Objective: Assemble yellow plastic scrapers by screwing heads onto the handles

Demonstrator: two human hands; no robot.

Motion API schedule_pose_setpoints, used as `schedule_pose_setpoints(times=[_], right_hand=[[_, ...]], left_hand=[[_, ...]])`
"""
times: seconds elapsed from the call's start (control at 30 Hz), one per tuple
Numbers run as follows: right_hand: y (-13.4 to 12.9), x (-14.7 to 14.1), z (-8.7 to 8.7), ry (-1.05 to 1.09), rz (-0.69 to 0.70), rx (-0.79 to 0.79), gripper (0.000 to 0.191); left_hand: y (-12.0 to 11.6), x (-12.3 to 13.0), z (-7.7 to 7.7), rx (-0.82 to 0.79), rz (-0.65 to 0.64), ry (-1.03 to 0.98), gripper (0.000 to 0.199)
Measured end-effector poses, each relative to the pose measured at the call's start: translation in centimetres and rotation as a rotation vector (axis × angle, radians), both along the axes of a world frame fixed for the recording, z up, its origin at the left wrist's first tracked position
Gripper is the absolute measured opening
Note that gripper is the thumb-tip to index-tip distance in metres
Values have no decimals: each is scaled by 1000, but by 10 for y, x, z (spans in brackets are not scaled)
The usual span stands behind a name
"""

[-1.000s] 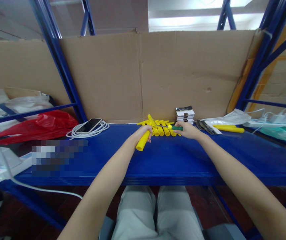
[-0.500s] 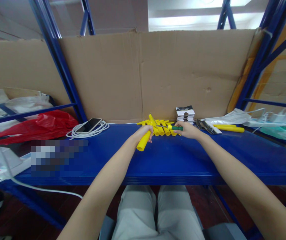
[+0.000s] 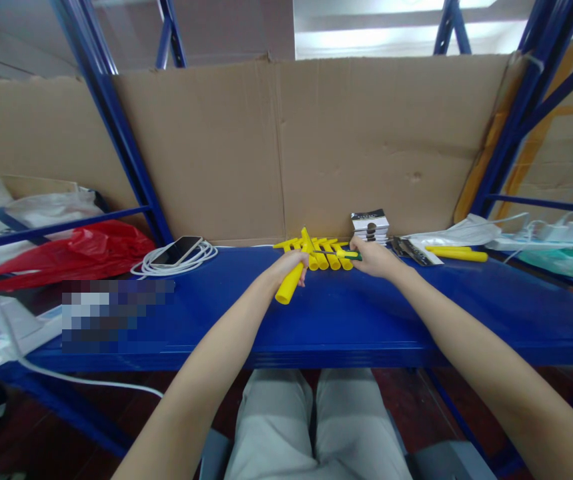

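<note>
My left hand (image 3: 292, 264) is wrapped round a yellow plastic tool (image 3: 289, 284) with a thick tubular handle, its open end pointing toward me. My right hand (image 3: 369, 257) is closed on the green and yellow handle of a screwdriver (image 3: 347, 255). The thin shaft runs left to the head of the held yellow tool; whether its tip touches is too small to tell. Several similar yellow tools (image 3: 333, 263) lie in a row on the blue table (image 3: 336, 313), just behind the screwdriver.
Small boxes (image 3: 370, 227) are stacked behind my right hand. Black packets (image 3: 416, 251) and yellow tubes (image 3: 457, 254) lie to the right. On the left are a phone (image 3: 179, 251) on a coiled white cable, a red bag (image 3: 81, 252) and a power strip (image 3: 31, 337). Cardboard (image 3: 206, 153) stands behind.
My right hand has shifted slightly on the screwdriver handle, and less of the green part shows. My left hand still holds the yellow tool in nearly the same place.
</note>
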State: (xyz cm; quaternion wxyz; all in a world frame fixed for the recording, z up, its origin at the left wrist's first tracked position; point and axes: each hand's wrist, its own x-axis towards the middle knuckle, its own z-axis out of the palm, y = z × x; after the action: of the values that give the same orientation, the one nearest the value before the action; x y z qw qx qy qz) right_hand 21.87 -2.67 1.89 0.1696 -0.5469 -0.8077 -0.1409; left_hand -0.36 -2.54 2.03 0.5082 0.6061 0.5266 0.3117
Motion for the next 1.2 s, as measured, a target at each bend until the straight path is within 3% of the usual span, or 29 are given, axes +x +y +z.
schedule_pose_setpoints(times=[0.37, 0.8, 1.2], right_hand=[[1, -2, 4, -87, 27, -44, 32], [4, -3, 1, -94, 61, 86, 33], [-1, -5, 0, -192, 79, 201, 28]], left_hand=[[1, -2, -3, 11, -70, -48, 6], [1, -2, 0, 58, -28, -32, 26], [-3, -1, 2, 48, -4, 10, 21]])
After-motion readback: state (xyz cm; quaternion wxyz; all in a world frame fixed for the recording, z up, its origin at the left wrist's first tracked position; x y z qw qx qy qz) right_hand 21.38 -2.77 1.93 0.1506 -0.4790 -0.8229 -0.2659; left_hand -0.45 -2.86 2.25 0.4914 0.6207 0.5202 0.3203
